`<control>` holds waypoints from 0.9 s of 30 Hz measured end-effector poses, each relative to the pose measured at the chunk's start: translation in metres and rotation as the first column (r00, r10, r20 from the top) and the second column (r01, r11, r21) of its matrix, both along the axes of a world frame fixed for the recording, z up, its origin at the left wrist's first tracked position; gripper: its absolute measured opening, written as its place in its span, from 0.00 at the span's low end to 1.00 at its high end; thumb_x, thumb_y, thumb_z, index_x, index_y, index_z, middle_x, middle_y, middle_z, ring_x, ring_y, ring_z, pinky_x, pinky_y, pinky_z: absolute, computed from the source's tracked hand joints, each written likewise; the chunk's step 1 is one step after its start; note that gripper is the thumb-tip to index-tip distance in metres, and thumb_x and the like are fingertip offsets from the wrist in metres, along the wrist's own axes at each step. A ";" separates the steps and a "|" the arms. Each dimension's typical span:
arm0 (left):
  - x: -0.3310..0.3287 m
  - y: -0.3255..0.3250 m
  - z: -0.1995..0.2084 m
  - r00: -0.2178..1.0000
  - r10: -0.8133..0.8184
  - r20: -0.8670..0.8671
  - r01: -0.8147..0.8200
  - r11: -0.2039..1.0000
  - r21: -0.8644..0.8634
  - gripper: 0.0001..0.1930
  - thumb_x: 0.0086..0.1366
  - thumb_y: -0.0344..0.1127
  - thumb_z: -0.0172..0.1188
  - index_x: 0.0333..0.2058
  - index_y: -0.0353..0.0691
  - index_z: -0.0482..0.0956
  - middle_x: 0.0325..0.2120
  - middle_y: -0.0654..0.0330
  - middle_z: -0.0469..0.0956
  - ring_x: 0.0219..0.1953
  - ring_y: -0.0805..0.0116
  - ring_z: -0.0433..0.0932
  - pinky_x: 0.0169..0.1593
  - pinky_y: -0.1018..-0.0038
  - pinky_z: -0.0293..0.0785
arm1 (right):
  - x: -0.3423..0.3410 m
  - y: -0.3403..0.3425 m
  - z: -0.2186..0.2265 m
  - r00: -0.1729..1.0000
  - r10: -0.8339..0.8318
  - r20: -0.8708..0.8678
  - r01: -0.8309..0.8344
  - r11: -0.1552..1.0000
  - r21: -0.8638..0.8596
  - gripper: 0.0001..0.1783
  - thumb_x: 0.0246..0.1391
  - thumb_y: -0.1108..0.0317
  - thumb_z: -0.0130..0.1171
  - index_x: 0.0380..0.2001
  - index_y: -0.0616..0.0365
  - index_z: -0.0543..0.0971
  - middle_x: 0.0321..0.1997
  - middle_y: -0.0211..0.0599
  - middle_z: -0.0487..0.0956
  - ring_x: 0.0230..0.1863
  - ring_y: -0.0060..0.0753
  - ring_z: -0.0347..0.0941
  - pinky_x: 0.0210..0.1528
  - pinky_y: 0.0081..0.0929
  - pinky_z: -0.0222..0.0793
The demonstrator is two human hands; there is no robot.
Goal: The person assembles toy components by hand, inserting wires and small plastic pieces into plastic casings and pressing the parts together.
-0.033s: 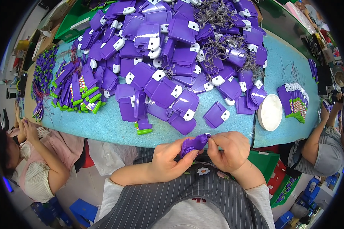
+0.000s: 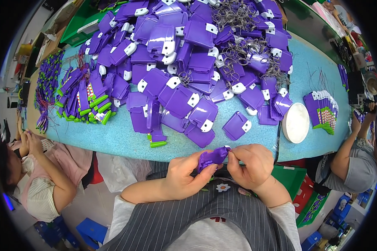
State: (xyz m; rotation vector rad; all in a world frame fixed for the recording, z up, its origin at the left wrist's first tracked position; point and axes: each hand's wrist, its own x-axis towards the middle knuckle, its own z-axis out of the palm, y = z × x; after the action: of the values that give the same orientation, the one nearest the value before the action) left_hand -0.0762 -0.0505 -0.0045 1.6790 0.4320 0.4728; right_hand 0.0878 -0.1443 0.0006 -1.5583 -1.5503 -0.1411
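To the near left of the white bowl (image 2: 296, 123), the left hand (image 2: 185, 175) was clamped on a purple piece (image 2: 213, 157); the right hand (image 2: 254, 165) pinched its white end (image 2: 227, 147) between thumb and fingers. The plastic was probably light, stiff and (being glossy) slightly slippery, best held by its edges. Its long axis slanted, white end toward the bowl.

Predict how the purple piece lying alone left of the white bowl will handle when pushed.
The purple piece probably slides rather than rolls, since it lies flat on the blue table. It is likely stiff, judging by its straight edges, and may feel slippery, as its surface looks smooth.
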 end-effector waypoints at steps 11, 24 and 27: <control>-0.001 -0.008 0.002 0.998 -0.060 0.036 0.069 0.937 -0.342 0.11 0.63 0.27 0.54 0.44 0.30 0.74 0.30 0.57 0.81 0.30 0.78 0.78 0.33 0.81 0.75 | -0.004 -0.011 0.009 0.996 -0.057 -0.073 0.054 0.997 -0.048 0.10 0.37 0.78 0.64 0.24 0.59 0.74 0.18 0.33 0.75 0.15 0.30 0.70 0.15 0.25 0.62; 0.001 -0.001 0.002 0.987 -0.154 -0.054 0.133 0.949 -0.286 0.11 0.63 0.25 0.53 0.44 0.27 0.74 0.32 0.55 0.80 0.34 0.76 0.79 0.36 0.81 0.75 | -0.001 -0.017 0.022 0.973 -0.077 -0.219 0.012 0.959 -0.282 0.09 0.39 0.79 0.64 0.23 0.60 0.73 0.18 0.35 0.75 0.15 0.32 0.71 0.15 0.26 0.62; 0.002 -0.001 -0.002 0.992 -0.121 0.018 0.116 0.887 -0.446 0.11 0.63 0.24 0.52 0.44 0.27 0.73 0.34 0.55 0.80 0.35 0.75 0.79 0.37 0.81 0.75 | 0.000 -0.015 0.024 0.958 -0.073 -0.277 -0.006 0.962 -0.274 0.09 0.39 0.80 0.64 0.23 0.60 0.73 0.18 0.36 0.75 0.15 0.32 0.71 0.15 0.26 0.62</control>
State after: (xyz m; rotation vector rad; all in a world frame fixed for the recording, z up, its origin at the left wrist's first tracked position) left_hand -0.0743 -0.0512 -0.0063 1.2511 0.4067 0.2482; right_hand 0.0874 -0.1589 0.0241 -1.7325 -1.3553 0.2807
